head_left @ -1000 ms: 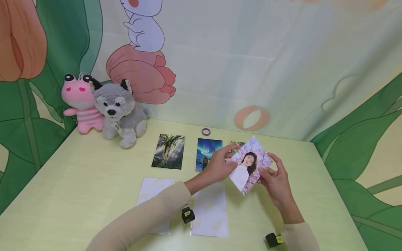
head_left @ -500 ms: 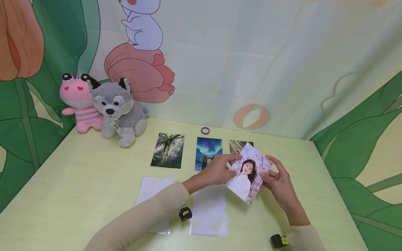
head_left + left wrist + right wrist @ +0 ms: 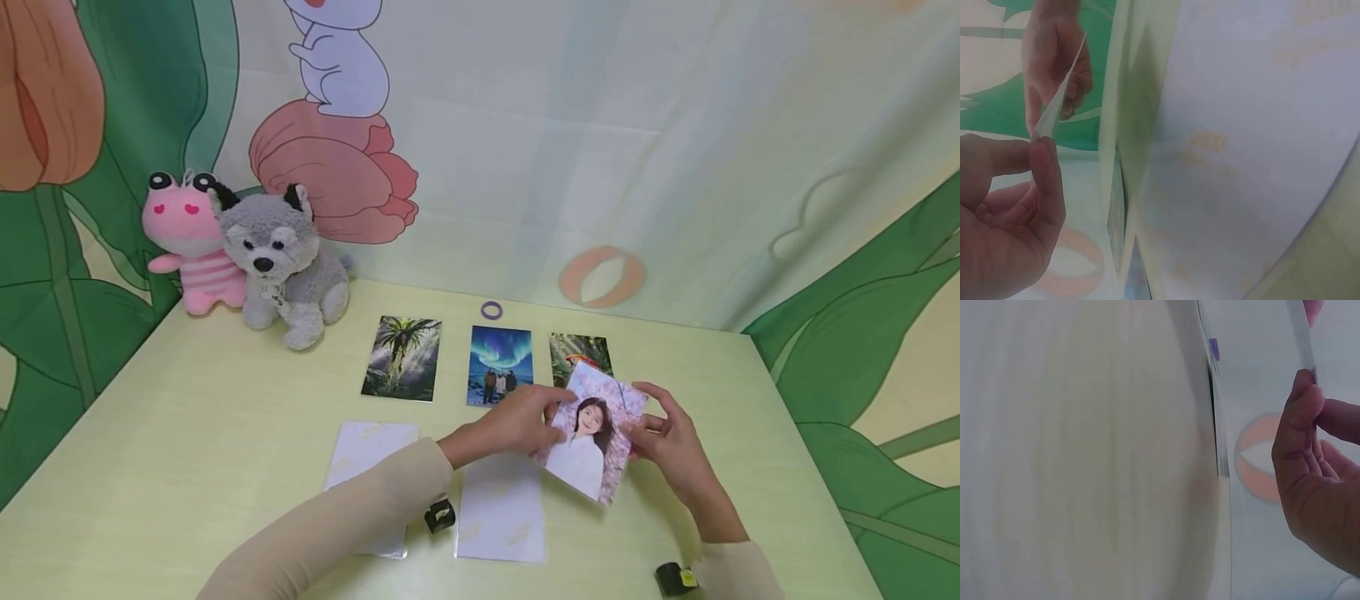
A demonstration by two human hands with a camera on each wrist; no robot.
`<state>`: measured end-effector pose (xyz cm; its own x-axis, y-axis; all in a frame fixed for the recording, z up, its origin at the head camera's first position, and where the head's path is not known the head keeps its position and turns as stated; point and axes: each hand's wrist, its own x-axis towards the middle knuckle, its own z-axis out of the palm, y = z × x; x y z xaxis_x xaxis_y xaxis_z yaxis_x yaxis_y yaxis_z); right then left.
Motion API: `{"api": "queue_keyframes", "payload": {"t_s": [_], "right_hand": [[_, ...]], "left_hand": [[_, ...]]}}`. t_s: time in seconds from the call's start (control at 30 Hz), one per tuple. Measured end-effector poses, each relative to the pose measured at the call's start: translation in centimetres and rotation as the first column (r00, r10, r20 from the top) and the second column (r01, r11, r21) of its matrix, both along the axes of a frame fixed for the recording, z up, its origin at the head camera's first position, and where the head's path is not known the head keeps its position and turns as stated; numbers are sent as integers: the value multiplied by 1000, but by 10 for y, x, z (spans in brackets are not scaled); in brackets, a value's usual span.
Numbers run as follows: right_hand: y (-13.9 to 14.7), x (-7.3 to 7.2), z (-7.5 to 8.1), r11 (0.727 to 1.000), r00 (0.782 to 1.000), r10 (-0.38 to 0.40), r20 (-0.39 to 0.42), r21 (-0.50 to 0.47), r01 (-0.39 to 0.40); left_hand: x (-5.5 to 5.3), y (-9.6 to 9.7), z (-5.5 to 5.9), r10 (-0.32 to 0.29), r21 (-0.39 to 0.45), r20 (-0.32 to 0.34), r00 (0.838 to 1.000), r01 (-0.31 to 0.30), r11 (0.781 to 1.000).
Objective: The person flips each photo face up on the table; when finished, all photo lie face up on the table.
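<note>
Between both hands, above the table, is a photo print of a person in white before pink blossoms, tilted in the head view. My left hand pinches its left edge between thumb and fingers. On the opposite edge, my right hand pinches it the same way. The left wrist view shows the print edge-on as a thin sheet between the left hand and the right. In the right wrist view, the right hand grips the sheet's edge. Behind it lies a forest photo, partly covered.
A plant photo and an aurora photo lie in the back row, with a purple ring behind. Two white patterned sheets lie nearer, one partly under the left arm. A plush husky and pink plush frog sit back left.
Both hands have brought the photo print lower and nearer, turning it more upright. More of the forest photo behind it shows now.
</note>
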<state>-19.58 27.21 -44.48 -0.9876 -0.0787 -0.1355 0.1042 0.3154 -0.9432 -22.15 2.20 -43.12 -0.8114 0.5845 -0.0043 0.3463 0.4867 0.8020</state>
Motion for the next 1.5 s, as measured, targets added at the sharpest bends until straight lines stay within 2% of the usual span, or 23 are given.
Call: {"api": "queue_keyframes", "payload": {"t_s": [0.17,0.37,0.47,0.7,0.83,1.0,1.13,1.23,1.5], "right_hand": [[4,0,-1,995,1000,1,-13,101,0],[9,-1,-2,976,1000,18,-22,217,-13],[11,-2,-2,964,1000,28,-12,264,-24],[13,-2,-2,922,997,75,-10,382,-65],[14,-2,-1,894,995,102,10,438,-96],[14,0,-1,857,990,127,54,497,-137],[14,0,-3,840,987,139,74,520,-157],[13,0,-5,818,985,152,76,549,-168],[11,-3,-8,781,984,153,91,599,-177]], "left_hand": [[6,3,-5,-14,-40,14,1000,15,999],[15,7,-13,-80,-96,48,996,85,992],[18,10,-17,-91,-109,61,994,97,989],[27,18,-25,-80,-187,-16,997,75,980],[32,22,-26,-79,-208,-15,997,74,975],[39,27,-29,-82,-194,44,996,89,977],[42,33,-31,-48,-188,118,992,69,980],[44,37,-31,-19,-220,130,991,47,974],[48,45,-29,-15,-303,51,999,29,953]]}}
